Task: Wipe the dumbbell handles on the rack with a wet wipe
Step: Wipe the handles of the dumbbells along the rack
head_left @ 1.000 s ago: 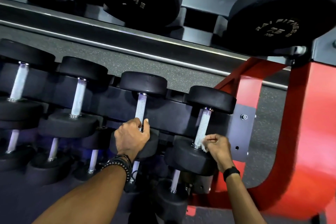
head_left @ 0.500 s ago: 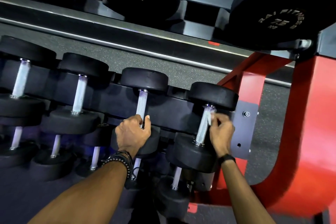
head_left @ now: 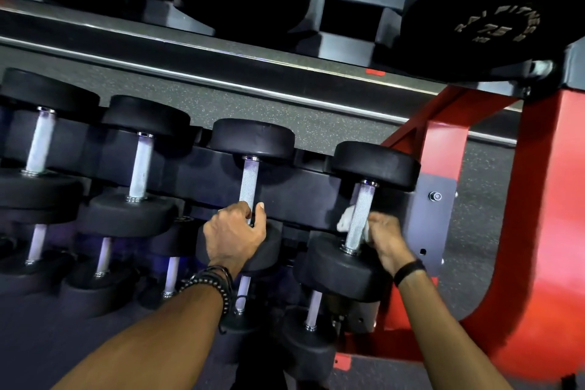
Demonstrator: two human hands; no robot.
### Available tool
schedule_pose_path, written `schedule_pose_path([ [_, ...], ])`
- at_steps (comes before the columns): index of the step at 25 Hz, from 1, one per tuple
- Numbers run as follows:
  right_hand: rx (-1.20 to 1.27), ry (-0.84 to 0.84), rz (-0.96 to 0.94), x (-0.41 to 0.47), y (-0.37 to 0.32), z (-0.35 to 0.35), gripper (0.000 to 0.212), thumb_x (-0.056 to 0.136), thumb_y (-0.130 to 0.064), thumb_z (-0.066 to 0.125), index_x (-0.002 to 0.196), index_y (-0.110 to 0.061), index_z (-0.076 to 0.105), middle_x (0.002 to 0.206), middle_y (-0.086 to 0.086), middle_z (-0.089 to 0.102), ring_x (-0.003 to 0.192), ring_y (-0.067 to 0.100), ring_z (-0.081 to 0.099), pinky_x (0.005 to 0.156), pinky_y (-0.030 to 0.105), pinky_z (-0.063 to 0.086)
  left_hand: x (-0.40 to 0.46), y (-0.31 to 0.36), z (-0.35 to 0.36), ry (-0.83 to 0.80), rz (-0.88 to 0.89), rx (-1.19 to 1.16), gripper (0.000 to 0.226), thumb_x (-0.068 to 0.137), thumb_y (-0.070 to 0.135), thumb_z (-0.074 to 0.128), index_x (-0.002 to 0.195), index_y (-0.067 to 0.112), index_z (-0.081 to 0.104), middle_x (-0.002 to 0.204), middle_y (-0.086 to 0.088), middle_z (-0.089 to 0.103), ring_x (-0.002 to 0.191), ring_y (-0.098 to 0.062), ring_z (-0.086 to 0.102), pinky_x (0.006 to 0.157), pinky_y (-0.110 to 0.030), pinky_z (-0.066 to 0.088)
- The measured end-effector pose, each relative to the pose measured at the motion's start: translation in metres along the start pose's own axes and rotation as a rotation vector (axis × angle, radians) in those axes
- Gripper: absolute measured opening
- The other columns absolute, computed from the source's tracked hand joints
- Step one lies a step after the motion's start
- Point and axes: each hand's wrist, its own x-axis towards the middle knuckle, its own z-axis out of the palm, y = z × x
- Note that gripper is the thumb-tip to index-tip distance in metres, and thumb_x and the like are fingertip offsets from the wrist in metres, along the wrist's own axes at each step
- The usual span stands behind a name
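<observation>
Red gym rack (head_left: 538, 231) | right hand (head_left: 384, 239) grips white wipe (head_left: 346, 218) around rightmost handle (head_left: 359, 215), centre-right | left hand (head_left: 232, 236) grips neighbouring handle (head_left: 248, 188) | judged early: handles leftward seemingly unwiped

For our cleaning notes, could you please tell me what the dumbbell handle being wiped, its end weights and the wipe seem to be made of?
The silvery cross-hatched dumbbell handle looks like knurled metal, probably steel: bright with a fine diamond texture. The matte black round end weight seems rubber or urethane coated, dull and without glare. The crumpled white wipe, held by the right hand, looks like soft, limp non-woven cloth.
</observation>
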Motion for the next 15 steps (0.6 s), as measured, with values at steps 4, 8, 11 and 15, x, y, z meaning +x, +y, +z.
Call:
schedule_pose_path([
  [4,0.332,-0.06,0.092,0.022,-0.032,-0.007,0.027,0.075,0.012,0.044,0.088,0.002,0.066,0.078,0.007,0.072,0.075,0.024,0.063,0.064,0.023,0.05,0.0,0.0,0.0,0.013,-0.002,-0.005,0.044,0.085,0.05,0.047,0.059,0.015,0.054,0.054,-0.001,0.058,0.054,-0.033,0.058,0.053,-0.031,0.036],
  [8,0.125,-0.237,0.173,0.0,0.001,-0.003,0.018,0.075,-0.019,0.075,0.086,-0.005,0.072,0.082,0.01,0.071,0.071,0.02,0.062,0.065,0.027,0.048,0.001,0.0,-0.001,-0.001,-0.001,0.005,0.044,0.085,0.05,0.046,0.059,0.015,0.055,0.054,-0.001,0.059,0.054,-0.033,0.058,0.053,-0.03,0.036],
  [11,0.209,0.022,0.12,0.029,-0.033,0.013,0.018,0.078,-0.015,0.078,0.065,-0.015,0.065,0.06,0.002,0.062,0.046,0.009,0.055,0.048,0.023,0.046,0.0,0.0,-0.001,0.002,-0.007,0.005,0.043,0.085,0.049,0.049,0.059,0.015,0.055,0.054,-0.002,0.059,0.054,-0.034,0.058,0.053,-0.03,0.037],
  [15,-0.122,0.05,0.076,0.004,0.017,0.01,0.023,0.07,0.003,0.078,0.084,-0.008,0.066,0.077,0.013,0.065,0.056,0.017,0.059,0.057,0.029,0.05,0.0,0.0,-0.001,-0.003,-0.005,0.007,0.042,0.085,0.047,0.052,0.059,0.015,0.056,0.056,-0.004,0.06,0.055,-0.036,0.059,0.052,-0.032,0.038],
])
